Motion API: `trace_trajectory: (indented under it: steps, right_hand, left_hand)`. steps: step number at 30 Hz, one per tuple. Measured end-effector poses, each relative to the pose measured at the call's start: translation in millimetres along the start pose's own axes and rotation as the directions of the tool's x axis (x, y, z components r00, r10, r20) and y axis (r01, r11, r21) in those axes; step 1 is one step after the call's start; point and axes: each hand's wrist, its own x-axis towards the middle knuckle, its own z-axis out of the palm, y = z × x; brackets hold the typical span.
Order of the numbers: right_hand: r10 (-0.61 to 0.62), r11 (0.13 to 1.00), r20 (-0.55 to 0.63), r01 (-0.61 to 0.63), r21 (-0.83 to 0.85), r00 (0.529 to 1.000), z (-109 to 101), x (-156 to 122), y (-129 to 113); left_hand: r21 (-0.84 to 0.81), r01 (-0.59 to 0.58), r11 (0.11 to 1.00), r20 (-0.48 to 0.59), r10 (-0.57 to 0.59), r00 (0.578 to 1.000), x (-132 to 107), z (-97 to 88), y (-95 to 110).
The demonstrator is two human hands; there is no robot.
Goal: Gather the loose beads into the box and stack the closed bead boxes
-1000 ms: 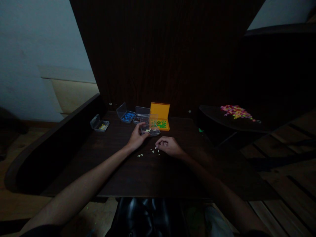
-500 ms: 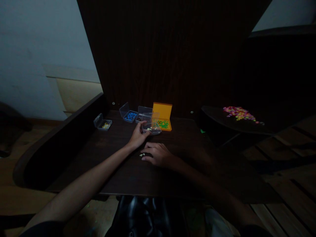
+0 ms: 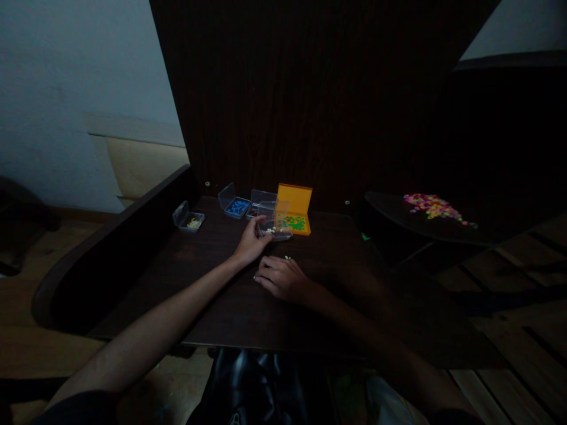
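Observation:
My left hand holds the near left edge of a small clear plastic box with pale beads inside, on the dark wooden table. My right hand lies palm down just in front of it, fingers curled over loose pale beads on the table; what its fingertips hold is hidden. Behind the clear box stands an open orange box with green beads.
Open clear boxes with blue beads, dark beads and yellow beads sit at the table's back left. A pile of pink and yellow beads lies on a dark side surface at right. A dark wooden panel rises behind.
My right hand slid left from the scattered beads to in front of the clear box and now covers most of them. My left hand stayed on the box.

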Motion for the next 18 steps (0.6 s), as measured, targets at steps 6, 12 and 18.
trace_trajectory:
  steps: [6,12,18]
  right_hand:
    - [0.025,0.996,0.008,-0.024,-0.091,1.0,2.3,1.9,-1.1]
    - [0.047,0.999,-0.039,-0.048,-0.002,0.998,-1.5,0.4,4.6]
    - [0.04,0.993,0.001,-0.04,0.108,0.999,-3.9,-4.0,17.7]
  left_hand:
    - [0.014,-0.011,1.0,0.007,0.011,1.0,-0.8,-0.4,1.8]
    - [0.005,-0.007,1.0,0.005,0.007,1.0,-0.4,-0.2,3.1]
    - [0.026,-0.017,1.0,-0.006,0.017,1.0,-0.9,0.3,4.3]
